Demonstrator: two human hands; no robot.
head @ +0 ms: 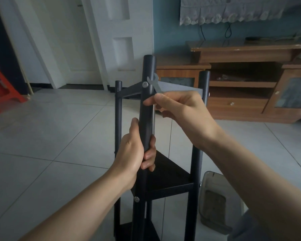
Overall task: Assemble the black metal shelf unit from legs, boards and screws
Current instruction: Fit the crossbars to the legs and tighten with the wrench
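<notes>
Shelf unit (167, 178): upright on the floor, boards fitted. Your left hand (134, 153) wraps the near leg (147, 105); right hand (179, 108) pinches the wrench (155, 84) beside the top screw (145, 84). Seat its mouth squarely on the screw head; keep the leg steady while turning.

Two bare forearms enter from the lower frame, sleeveless as far as visible. The left hand (134, 150) and right hand (179, 108) wear no gloves, rings or watch. Grey cloth at lower right is perhaps clothing.
</notes>
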